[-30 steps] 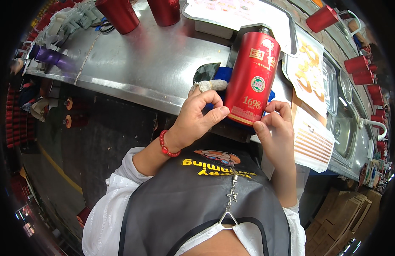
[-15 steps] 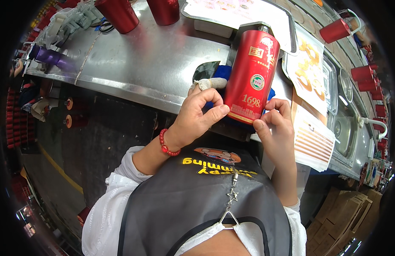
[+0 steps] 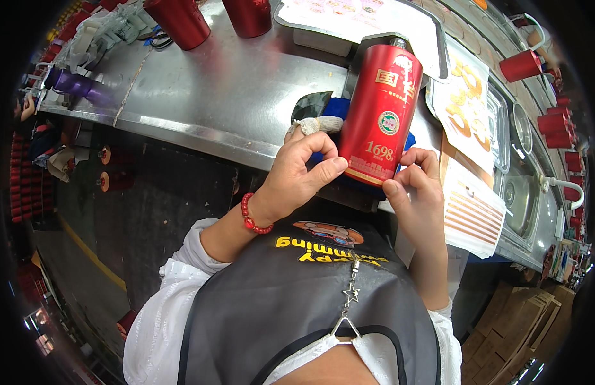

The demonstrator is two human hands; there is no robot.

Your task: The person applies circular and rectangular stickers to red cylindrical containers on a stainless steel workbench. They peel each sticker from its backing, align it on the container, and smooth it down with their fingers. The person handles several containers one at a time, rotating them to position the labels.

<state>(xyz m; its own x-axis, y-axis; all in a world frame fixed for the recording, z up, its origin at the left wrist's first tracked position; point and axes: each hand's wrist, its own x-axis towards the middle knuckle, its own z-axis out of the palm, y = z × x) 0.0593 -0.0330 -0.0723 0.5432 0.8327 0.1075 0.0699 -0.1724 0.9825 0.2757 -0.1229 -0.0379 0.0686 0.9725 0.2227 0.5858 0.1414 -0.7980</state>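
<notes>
The left hand (image 3: 284, 170) has its fingers (image 3: 325, 172) curled and partly open, with the thumb tip at the lower left edge of the red bottle (image 3: 382, 115). One finger wears a white cover (image 3: 324, 124). The right hand (image 3: 420, 202) has its thumb and first finger bent close together by the lower right edge. I cannot tell if either hand grips the bottle or some tiny thing.

The bottle lies just right of the middle, in the upper half of the frame, with blue cloth (image 3: 336, 106) showing beside it. It looks hard, smooth and rather heavy, so it may slip, and it may break if dropped. Its wide sides seem best to hold, not the thin neck (image 3: 398, 43).

The shiny table (image 3: 201, 90) reaches toward the upper left.
</notes>
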